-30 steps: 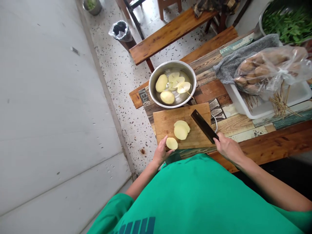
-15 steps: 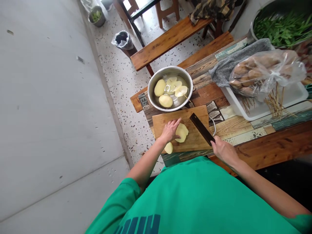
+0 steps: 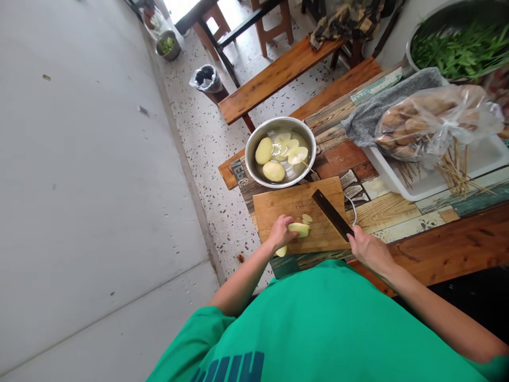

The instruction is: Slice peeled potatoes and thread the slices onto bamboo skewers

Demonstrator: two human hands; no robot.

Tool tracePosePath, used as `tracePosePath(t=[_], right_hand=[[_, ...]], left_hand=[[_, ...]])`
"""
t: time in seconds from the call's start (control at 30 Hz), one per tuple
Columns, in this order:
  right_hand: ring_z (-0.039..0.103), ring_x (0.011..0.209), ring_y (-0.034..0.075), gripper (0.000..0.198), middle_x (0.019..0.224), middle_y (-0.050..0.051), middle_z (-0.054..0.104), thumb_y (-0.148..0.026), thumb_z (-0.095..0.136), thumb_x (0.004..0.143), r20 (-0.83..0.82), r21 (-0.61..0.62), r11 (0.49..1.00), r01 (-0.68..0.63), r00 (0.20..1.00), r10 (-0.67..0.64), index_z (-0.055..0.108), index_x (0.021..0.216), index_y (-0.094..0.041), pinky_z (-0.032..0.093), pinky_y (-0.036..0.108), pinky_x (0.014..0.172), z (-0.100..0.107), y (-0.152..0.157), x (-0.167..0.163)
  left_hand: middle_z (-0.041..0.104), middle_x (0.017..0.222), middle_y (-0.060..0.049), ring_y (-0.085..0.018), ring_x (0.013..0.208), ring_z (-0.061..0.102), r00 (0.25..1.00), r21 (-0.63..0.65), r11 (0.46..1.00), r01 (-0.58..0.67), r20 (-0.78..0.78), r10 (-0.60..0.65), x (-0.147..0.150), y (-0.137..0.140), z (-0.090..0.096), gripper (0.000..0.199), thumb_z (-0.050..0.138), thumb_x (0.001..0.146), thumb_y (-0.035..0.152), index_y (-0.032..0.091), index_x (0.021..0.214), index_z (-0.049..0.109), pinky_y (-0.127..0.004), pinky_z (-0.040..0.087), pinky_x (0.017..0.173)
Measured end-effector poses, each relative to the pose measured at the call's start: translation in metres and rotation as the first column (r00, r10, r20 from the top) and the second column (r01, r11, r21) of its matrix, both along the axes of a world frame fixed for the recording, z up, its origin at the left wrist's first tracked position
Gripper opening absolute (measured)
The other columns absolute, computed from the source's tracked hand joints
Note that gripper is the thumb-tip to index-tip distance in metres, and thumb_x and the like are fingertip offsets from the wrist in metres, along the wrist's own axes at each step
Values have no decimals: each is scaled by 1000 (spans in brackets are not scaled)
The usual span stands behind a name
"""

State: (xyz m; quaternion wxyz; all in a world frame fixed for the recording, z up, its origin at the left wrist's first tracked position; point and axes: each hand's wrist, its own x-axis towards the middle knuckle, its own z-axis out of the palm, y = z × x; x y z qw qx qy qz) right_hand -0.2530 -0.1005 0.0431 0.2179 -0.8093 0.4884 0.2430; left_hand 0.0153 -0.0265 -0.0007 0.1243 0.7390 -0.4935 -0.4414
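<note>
A peeled potato piece (image 3: 299,229) was pinned on edge to the cutting board (image 3: 296,204) by the closed grip of the left hand (image 3: 280,232), seemingly steadied for slicing, while the right hand (image 3: 368,248) was clamped on the cleaver (image 3: 332,215), its blade kept aside on the board.

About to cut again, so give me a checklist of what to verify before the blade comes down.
1. Left hand grips the potato piece: ok.
2. Right hand on the knife handle: ok.
3. Blade resting away from the left fingers: ok.
4. Cutting board flat on the table: ok.
5. Loose slice at the board's near edge, may slip off: not ok.
6. Left fingertips curled back: cannot tell.
</note>
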Motion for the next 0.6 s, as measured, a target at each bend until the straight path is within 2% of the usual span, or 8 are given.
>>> tracePosePath(t=[0.1,0.17,0.2,0.3,0.33,0.4,0.5,0.6], right_hand=[[62,60,21,21,66,8,62,-33,34,97,33,2,1000,7,999,-7,47,98,-17,17,27,50,-4,1,-3],[61,59,20,20,66,8,63,-32,34,97,48,2,1000,4,999,-4,47,97,-17,17,27,50,-7,2,-5],[61,59,20,20,67,8,63,-32,34,97,55,2,1000,4,998,-4,47,97,-16,17,27,50,-8,2,-6],[61,59,19,19,68,8,64,-31,34,97,90,13,1000,7,996,-8,47,98,-16,17,27,50,-13,2,-9],[60,58,19,20,67,7,64,-31,34,97,99,18,1000,11,995,-13,47,99,-16,17,27,50,-15,2,-10],[61,58,19,20,67,7,64,-31,35,98,113,25,1000,17,993,-20,48,101,-16,17,27,50,-18,1,-12],[62,59,19,20,67,8,65,-31,36,97,111,17,1000,21,994,-23,49,101,-16,17,26,50,-20,0,-14],[62,60,20,21,67,8,65,-31,36,98,109,-2,1000,9,994,-9,50,101,-16,18,26,50,-21,-1,-15]], left_hand=[[58,85,-1,-14,76,52,975,-23,999,-49,-219,43,6,11,0,27,75,65,18,15,86,60,-24,39,67],[56,77,1,-12,69,50,891,61,986,-157,-422,168,10,16,3,30,76,66,23,15,87,56,-22,39,63],[57,77,2,-11,69,51,809,117,964,-239,-526,264,13,17,6,35,78,65,27,15,89,54,-22,40,62],[62,94,-2,-14,79,58,455,266,851,-453,-751,478,21,8,24,53,83,62,30,18,105,53,-25,48,69],[63,104,-4,-16,85,60,361,289,823,-490,-792,493,26,0,31,59,83,62,28,20,113,53,-28,51,73],[59,122,-7,-21,100,61,243,288,792,-539,-847,473,37,-24,46,69,82,64,23,24,125,51,-35,54,82],[58,128,-7,-25,108,60,134,270,734,-623,-888,440,60,-68,58,74,77,66,15,28,133,47,-41,54,88],[59,125,-8,-26,108,60,45,304,669,-678,-891,452,82,-110,53,74,71,66,12,28,134,46,-43,53,89]])
